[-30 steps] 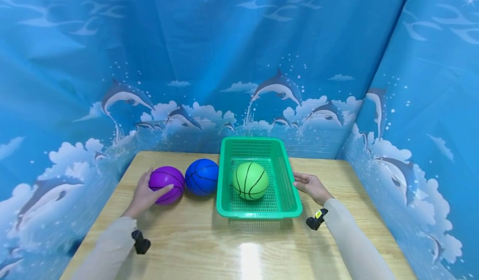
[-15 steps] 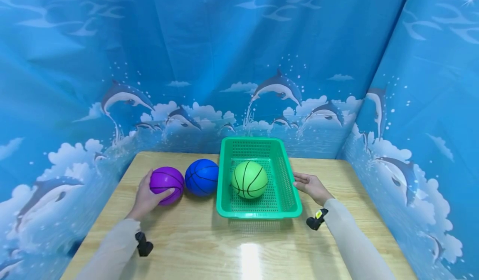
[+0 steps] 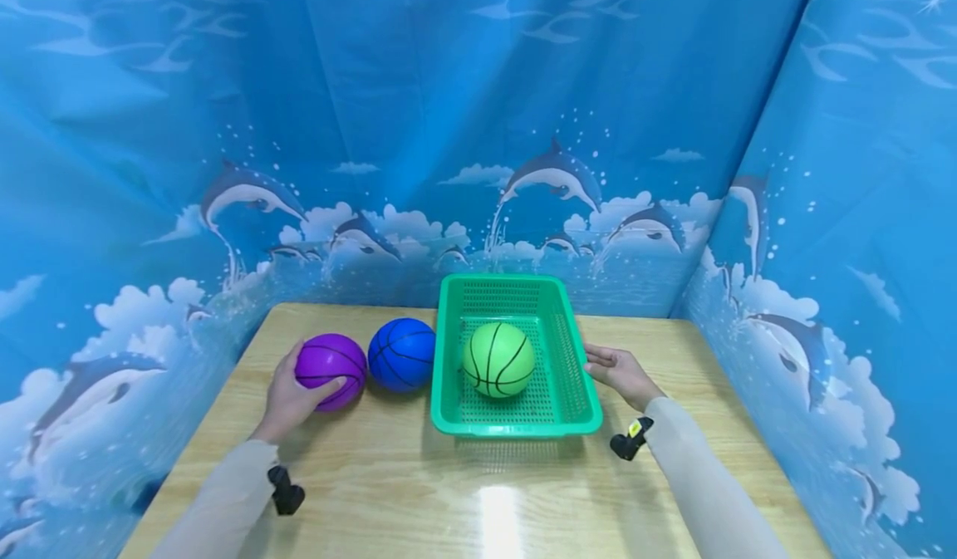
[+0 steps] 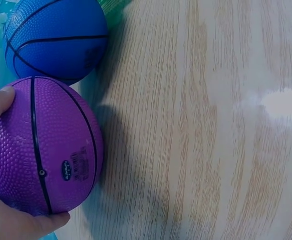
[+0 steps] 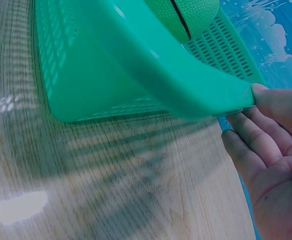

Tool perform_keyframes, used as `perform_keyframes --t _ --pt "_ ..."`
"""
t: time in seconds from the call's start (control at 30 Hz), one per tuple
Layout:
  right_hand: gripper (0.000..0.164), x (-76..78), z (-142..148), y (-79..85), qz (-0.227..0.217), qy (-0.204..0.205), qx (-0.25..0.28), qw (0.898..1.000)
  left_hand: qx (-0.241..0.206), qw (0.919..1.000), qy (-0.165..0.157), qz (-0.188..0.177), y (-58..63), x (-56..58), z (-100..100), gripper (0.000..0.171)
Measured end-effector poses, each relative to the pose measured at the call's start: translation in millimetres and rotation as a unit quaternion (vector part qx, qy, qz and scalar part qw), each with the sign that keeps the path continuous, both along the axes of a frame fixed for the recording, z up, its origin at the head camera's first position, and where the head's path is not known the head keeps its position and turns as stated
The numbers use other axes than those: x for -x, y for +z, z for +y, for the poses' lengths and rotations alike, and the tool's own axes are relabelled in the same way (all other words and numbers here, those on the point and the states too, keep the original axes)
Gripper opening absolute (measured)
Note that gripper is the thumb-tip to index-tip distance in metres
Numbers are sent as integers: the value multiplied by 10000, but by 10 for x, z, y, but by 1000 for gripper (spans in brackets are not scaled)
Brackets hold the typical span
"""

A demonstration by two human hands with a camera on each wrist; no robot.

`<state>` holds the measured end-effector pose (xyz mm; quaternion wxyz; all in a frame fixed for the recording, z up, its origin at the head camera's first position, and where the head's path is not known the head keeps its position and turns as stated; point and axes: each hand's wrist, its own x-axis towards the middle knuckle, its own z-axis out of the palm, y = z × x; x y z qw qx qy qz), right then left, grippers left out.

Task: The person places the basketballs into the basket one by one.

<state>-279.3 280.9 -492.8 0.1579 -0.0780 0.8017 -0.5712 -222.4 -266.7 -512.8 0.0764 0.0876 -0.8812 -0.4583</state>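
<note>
A purple mini basketball point(image 3: 332, 364) sits on the left of the table, with my left hand point(image 3: 287, 397) curled round its left side. In the left wrist view the thumb and a fingertip spread over that purple ball point(image 4: 51, 140). A blue ball point(image 3: 401, 355) lies right beside it, against the green plastic basket point(image 3: 516, 429). Inside the basket rests a light green ball point(image 3: 493, 368). My right hand point(image 3: 620, 372) is at the basket's right side. As the right wrist view shows, its thumb and fingers pinch the rim point(image 5: 200, 95).
The wooden table point(image 3: 374, 492) carries everything, its far edge close to a blue dolphin-print curtain point(image 3: 419, 127). More of this curtain rises on the left and right. A bright glare spot lies on the tabletop in front of the basket.
The left thumb has slid a little lower on the purple ball and the left forearm has shifted slightly right. The green ball has rolled slightly left in the basket. The right hand stays put.
</note>
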Motion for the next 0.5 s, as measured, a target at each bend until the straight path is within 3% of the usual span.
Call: perform_keyframes --t 0.13,0.27,0.5 --pt "57 0 -20 -2 53 39 -28 10000 -18 10000 72 25 -2 -30 -31 108" --pt "58 -6 -19 -14 72 47 -29 10000 65 10000 14 9 70 -62 -67 108" --pt "58 2 6 -29 89 19 -96 9999 167 9993 -46 320 434 -56 -85 106"
